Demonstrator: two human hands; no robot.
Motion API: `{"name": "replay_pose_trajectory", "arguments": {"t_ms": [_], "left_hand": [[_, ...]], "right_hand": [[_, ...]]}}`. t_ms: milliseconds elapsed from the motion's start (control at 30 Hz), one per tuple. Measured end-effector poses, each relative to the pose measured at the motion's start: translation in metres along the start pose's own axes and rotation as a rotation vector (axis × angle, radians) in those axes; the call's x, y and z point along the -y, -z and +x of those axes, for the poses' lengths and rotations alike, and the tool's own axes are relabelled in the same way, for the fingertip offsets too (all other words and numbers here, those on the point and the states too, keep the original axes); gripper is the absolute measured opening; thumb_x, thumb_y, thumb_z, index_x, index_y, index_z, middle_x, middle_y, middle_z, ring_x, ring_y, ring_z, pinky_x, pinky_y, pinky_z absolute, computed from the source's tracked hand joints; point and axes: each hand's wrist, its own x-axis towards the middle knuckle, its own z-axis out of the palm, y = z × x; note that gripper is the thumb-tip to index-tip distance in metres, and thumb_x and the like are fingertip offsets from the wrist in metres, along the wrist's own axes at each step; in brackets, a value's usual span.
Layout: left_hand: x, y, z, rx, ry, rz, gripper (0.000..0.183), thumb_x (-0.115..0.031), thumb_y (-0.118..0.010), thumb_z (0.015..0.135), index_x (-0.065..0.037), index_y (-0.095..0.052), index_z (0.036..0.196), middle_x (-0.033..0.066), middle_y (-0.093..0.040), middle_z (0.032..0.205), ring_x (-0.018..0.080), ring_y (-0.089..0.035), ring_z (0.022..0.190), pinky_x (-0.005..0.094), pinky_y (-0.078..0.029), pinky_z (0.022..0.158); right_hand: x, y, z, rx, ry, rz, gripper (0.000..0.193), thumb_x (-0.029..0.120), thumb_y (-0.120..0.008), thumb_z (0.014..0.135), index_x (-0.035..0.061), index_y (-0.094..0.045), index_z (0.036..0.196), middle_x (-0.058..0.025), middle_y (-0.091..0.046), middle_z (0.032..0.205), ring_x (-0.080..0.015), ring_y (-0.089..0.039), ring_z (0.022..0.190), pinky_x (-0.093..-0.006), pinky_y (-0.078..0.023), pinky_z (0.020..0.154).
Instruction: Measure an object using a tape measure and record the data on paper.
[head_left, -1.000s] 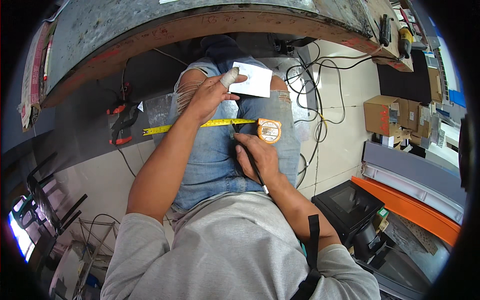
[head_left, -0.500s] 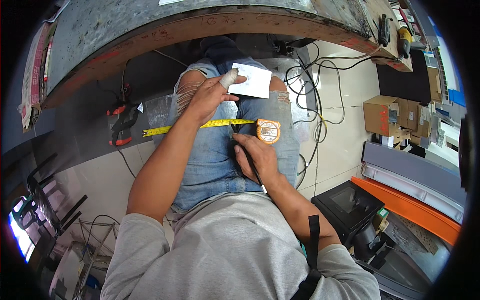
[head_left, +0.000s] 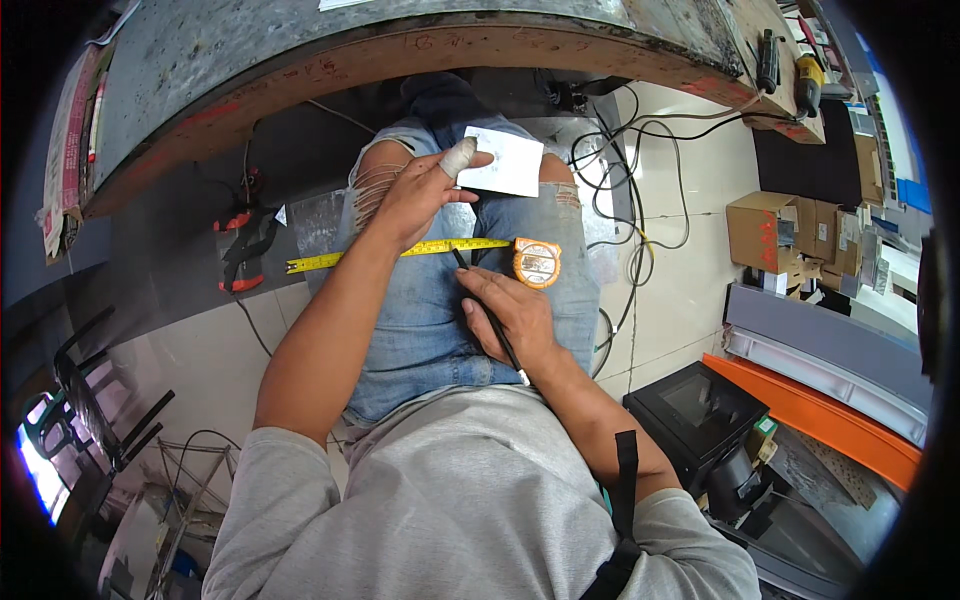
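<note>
My left hand point(head_left: 422, 192), its thumb wrapped in pale tape, grips a small white sheet of paper point(head_left: 512, 163) above my knees. A yellow tape measure blade point(head_left: 455, 245) stretches across my jeans, passing under my left forearm. Its orange and white case point(head_left: 537, 262) rests on my right thigh. In my right hand point(head_left: 510, 315) is a slim black pencil point(head_left: 497, 328) with a white end near the wrist. The pencil's tip is by the lower edge of the blade, left of the case; whether it touches cannot be made out.
A worn workbench point(head_left: 420, 45) spans the far side, with a yellow and black power tool point(head_left: 809, 82) at its right end. Black cables point(head_left: 630, 190) loop over the floor at right, near cardboard boxes point(head_left: 760, 232). A red and black tool point(head_left: 243, 248) lies at left.
My right hand has shifted the pencil tip slightly left and away from me along the tape blade. My left hand and the paper stay in place.
</note>
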Motion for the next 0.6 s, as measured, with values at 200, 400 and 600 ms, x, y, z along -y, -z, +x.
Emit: {"name": "replay_pose_trajectory", "arguments": {"t_ms": [200, 400, 600], "left_hand": [[0.0014, 0.0010, 0.0011, 0.008, -0.015, -0.011, 0.060, -0.054, -0.053, 0.103, -0.002, -0.070, 0.127, 0.0117, -0.062, 0.139, 0.0202, -0.056, 0.127, 0.0335, -0.053, 0.092], [0.0020, 0.0015, 0.0016, 0.010, -0.014, -0.015, 0.058, -0.053, -0.053, 0.104, -0.002, -0.070, 0.126, 0.0111, -0.062, 0.139, 0.0201, -0.056, 0.127, 0.0331, -0.053, 0.091], [0.0037, 0.0026, 0.0027, 0.024, -0.016, -0.029, 0.058, -0.053, -0.053, 0.104, -0.002, -0.070, 0.127, 0.0111, -0.062, 0.139, 0.0195, -0.057, 0.126, 0.0326, -0.053, 0.091]], "right_hand": [[0.0011, 0.0002, 0.0009, 0.008, -0.005, -0.009, 0.034, 0.014, -0.068, 0.091, 0.0061, -0.068, 0.124, -0.0146, -0.072, 0.116, -0.0303, -0.072, 0.095, -0.0375, -0.058, 0.078], [0.0010, -0.0006, 0.0006, 0.004, -0.006, -0.010, 0.033, 0.014, -0.068, 0.091, 0.0063, -0.068, 0.124, -0.0144, -0.072, 0.116, -0.0301, -0.072, 0.095, -0.0374, -0.058, 0.078], [0.0003, -0.0013, 0.0012, -0.004, -0.004, -0.009, 0.033, 0.013, -0.068, 0.091, 0.0064, -0.068, 0.123, -0.0143, -0.072, 0.114, -0.0295, -0.072, 0.093, -0.0370, -0.058, 0.076]]}}
